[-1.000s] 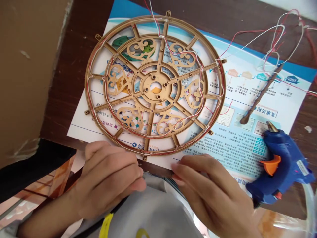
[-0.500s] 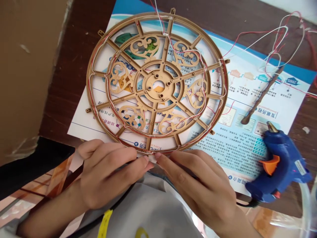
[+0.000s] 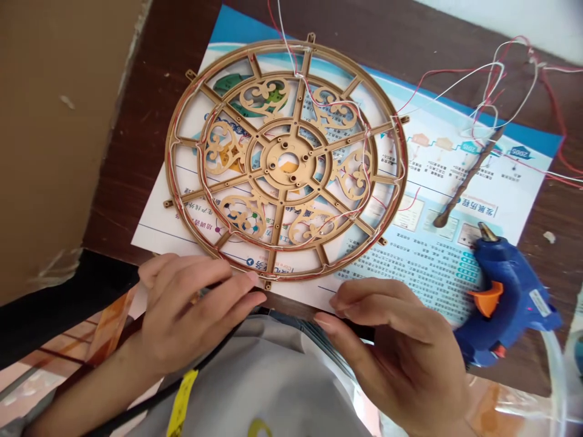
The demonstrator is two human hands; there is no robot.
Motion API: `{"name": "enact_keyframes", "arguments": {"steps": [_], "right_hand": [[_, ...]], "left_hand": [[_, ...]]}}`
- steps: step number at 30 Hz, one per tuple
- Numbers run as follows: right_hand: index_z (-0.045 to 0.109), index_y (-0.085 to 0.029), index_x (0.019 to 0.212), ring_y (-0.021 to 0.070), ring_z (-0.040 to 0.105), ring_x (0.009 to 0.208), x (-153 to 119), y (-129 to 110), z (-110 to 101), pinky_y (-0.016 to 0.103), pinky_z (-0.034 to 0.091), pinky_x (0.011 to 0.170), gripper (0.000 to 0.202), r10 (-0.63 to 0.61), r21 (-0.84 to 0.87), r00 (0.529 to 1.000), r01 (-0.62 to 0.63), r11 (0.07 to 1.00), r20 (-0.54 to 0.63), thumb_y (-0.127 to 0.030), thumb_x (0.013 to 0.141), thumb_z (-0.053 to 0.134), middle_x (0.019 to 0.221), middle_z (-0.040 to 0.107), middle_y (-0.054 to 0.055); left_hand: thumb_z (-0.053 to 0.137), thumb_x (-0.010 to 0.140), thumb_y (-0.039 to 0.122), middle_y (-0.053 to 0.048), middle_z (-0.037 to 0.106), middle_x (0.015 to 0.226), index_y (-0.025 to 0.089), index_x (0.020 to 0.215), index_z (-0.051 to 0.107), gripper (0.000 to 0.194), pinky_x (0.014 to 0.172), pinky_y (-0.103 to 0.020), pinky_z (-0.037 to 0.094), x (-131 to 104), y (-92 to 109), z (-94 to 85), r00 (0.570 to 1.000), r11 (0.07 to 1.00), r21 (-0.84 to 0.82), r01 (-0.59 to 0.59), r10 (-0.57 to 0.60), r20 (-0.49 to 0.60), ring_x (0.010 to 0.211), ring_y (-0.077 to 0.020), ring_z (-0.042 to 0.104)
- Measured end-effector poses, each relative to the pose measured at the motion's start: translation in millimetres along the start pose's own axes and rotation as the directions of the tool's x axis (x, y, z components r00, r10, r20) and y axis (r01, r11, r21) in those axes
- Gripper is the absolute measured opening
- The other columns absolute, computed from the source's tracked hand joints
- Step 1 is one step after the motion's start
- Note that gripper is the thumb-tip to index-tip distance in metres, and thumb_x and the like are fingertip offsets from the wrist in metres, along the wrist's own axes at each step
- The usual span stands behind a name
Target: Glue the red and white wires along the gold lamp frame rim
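A gold round frame [image 3: 276, 229] with spokes and scroll ornaments lies on a printed sheet. Thin red and white wires [image 3: 334, 101] run along its inner and outer rings. My left hand [image 3: 195, 309] is at the frame's lower left rim, its fingers curled against the edge; the underside of that grip is hidden. Right of the rim's bottom, my right hand [image 3: 396, 346] is apart from the frame. Its thumb and bent fingers are separated, with nothing seen between them.
A blue glue gun [image 3: 505, 297] with an orange trigger lies at the right. Above it a brown stick [image 3: 469, 179] rests on the printed sheet [image 3: 401, 279], near loose red and white wires [image 3: 494, 79]. A cardboard box [image 3: 59, 121] stands at the left of the dark table [image 3: 168, 36].
My right hand has left the bottom of the rim and moved right and down, its thumb and fingers parting. The left hand remains at the rim. The whole view has shifted slightly.
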State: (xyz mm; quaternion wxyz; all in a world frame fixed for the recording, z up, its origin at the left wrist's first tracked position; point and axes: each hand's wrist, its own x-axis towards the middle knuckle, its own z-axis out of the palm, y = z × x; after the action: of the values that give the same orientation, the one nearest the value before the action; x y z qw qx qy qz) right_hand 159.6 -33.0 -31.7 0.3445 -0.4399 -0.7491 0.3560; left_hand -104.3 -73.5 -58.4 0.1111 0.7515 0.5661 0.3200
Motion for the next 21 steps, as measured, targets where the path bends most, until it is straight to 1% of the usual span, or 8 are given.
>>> {"name": "enact_keyframes", "arguments": {"steps": [4,7,8,10,14,18,19,21], "right_hand": [[0.062,-0.025,0.099,0.0129,0.074,0.066,-16.5,-0.9,-4.3,0.021,0.061,0.060,0.020,0.021,0.149,0.997,-0.009,0.989,-0.078,-0.007,0.106,0.069,0.081,0.073,-0.001],[0.063,-0.024,0.103,0.0172,0.073,0.065,-43.0,0.1,-2.5,0.028,0.059,0.057,0.012,0.034,0.265,0.988,0.007,0.964,-0.151,-0.021,0.114,0.063,0.078,0.073,0.001],[0.063,-0.024,0.102,0.0186,0.071,0.062,-53.4,0.6,-0.2,0.030,0.056,0.055,0.017,0.043,0.291,0.983,0.012,0.957,-0.180,-0.029,0.117,0.058,0.077,0.071,0.002],[0.062,-0.024,0.098,0.0199,0.066,0.060,-73.1,0.9,5.9,0.033,0.052,0.053,0.032,0.076,0.316,0.980,-0.014,0.949,-0.184,-0.041,0.121,0.047,0.077,0.068,0.003],[0.058,-0.026,0.094,0.0177,0.063,0.059,-95.9,-3.9,18.3,0.031,0.051,0.054,0.037,0.071,0.319,0.987,-0.022,0.947,-0.141,-0.039,0.123,0.039,0.074,0.066,0.001],[0.060,-0.026,0.097,0.0152,0.069,0.065,-102.2,-12.5,22.8,0.026,0.055,0.058,0.037,0.099,0.292,0.994,-0.080,0.953,-0.052,-0.040,0.123,0.039,0.077,0.070,0.000],[0.062,-0.027,0.098,0.0152,0.072,0.068,-103.8,-13.2,22.8,0.026,0.058,0.062,0.036,0.110,0.282,0.993,-0.097,0.954,-0.030,-0.040,0.123,0.040,0.080,0.072,0.000],[0.066,-0.028,0.102,0.0162,0.076,0.076,-108.4,-10.7,22.2,0.026,0.062,0.072,0.032,0.125,0.265,0.992,-0.121,0.957,0.000,-0.038,0.123,0.043,0.088,0.078,0.001]], "left_hand": [[0.089,0.099,0.025,0.003,0.075,0.101,0.028,0.118,0.079,0.021,0.087,-0.036,0.055,-6.7,-4.5,-2.0,0.996,0.992,0.119,-0.047,0.055,-0.069,0.089,-0.0168,0.072],[0.087,0.099,0.019,0.005,0.073,0.094,0.028,0.113,0.079,0.018,0.079,-0.031,0.056,-8.7,-10.6,-1.6,0.990,0.984,0.163,-0.076,0.093,-0.103,0.081,-0.0139,0.072],[0.087,0.099,0.017,0.006,0.071,0.090,0.028,0.111,0.079,0.019,0.075,-0.030,0.054,-9.3,-13.8,-0.8,0.984,0.980,0.169,-0.109,0.131,-0.123,0.077,-0.0122,0.070],[0.091,0.095,0.018,0.008,0.070,0.084,0.030,0.110,0.079,0.022,0.066,-0.028,0.048,-11.2,-21.7,1.8,0.960,0.963,0.177,-0.203,0.231,-0.156,0.069,-0.0102,0.066],[0.095,0.090,0.017,0.009,0.068,0.073,0.030,0.112,0.082,0.029,0.065,-0.030,0.046,-19.2,-37.0,9.6,0.900,0.908,0.228,-0.352,0.396,-0.184,0.066,-0.0111,0.065],[0.086,0.100,0.023,0.003,0.075,0.094,0.022,0.120,0.077,0.021,0.075,-0.029,0.058,-31.7,-50.5,20.2,0.875,0.878,0.255,-0.405,0.453,-0.170,0.077,-0.0126,0.068],[0.080,0.106,0.032,-0.002,0.076,0.109,0.018,0.126,0.074,0.025,0.081,-0.034,0.064,-36.1,-54.1,22.4,0.880,0.879,0.248,-0.407,0.450,-0.149,0.088,-0.0162,0.072],[0.074,0.109,0.043,-0.011,0.072,0.138,0.020,0.138,0.070,0.037,0.098,-0.046,0.067,-48.0,-60.4,24.3,0.900,0.898,0.231,-0.375,0.412,-0.141,0.116,-0.0249,0.074]]}}
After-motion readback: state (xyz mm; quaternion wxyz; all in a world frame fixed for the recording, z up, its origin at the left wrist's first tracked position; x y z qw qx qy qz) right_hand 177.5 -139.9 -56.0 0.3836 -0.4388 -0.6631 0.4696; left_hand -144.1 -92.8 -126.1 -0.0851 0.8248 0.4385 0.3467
